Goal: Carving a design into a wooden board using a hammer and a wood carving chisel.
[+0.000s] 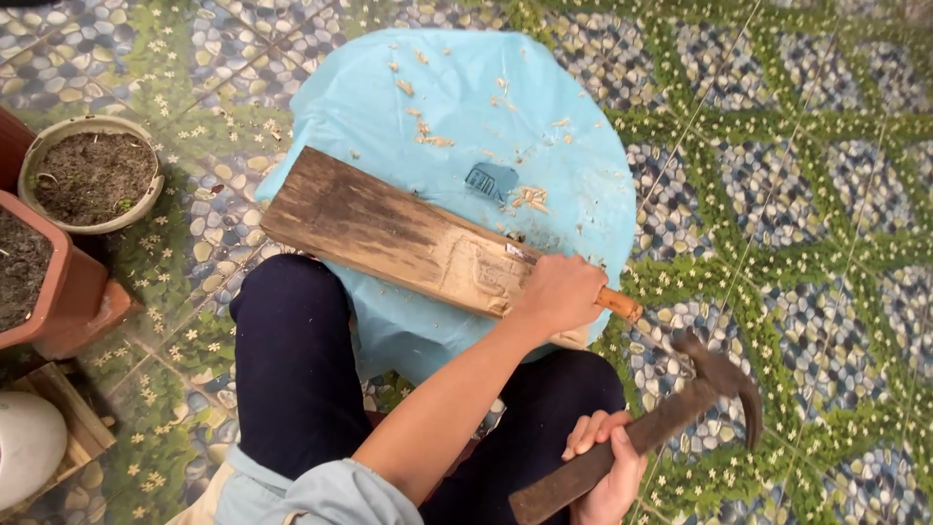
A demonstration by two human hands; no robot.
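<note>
Plank (389,233), one, worn and dark, lies slanted across the blue-covered stool (573,126) over my knees, a shallow cut at its near end. My left hand (561,292) is closed round the chisel (619,304), one, orange handle end showing. My right hand (607,467) is wrapped round the handle of the claw hammer (680,408), one, head raised clear. Best kept: chisel steady, blows square. Pots (92,175), two, left. Chips (432,136), many.
</note>
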